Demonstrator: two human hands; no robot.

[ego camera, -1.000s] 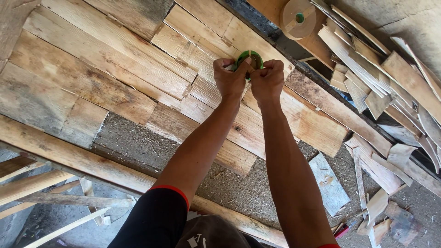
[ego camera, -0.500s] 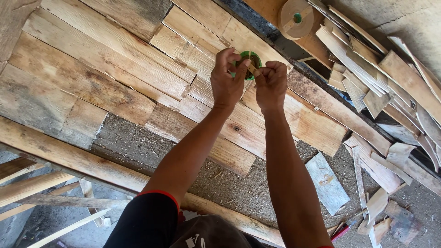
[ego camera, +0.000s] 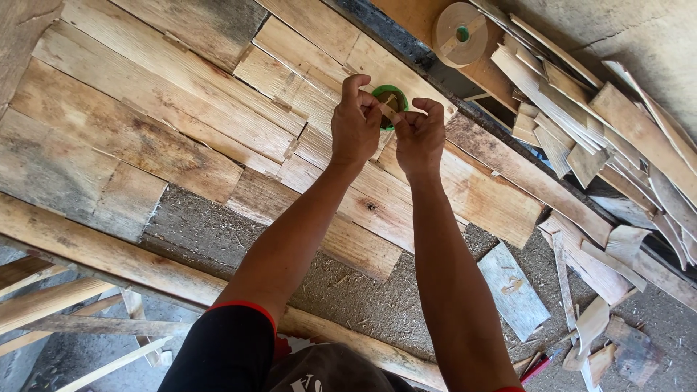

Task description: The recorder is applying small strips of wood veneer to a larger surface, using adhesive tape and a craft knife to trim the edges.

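The fingers (ego camera: 374, 100) of the left hand (ego camera: 356, 127) are curled and pinching the near rim of a small green tape roll (ego camera: 390, 101), while the right hand (ego camera: 420, 134) has its thumb and forefinger pressed together on a pale strip of tape that runs across the roll's open middle. A second ago both hands were wrapped close over the roll and hid most of it; now the left hand has turned and lifted, so the green ring and the strip show plainly, which suggests the free end has been found and is being peeled up. The roll is held in the air between the two hands, just above the overlapping thin wooden sheets (ego camera: 167, 138) spread on the surface. Both forearms reach up from the bottom of the view. Beyond the hands, a larger pale tape roll (ego camera: 459, 35) with a green core lies at the far edge, beside a heap of wood scraps (ego camera: 581, 109).
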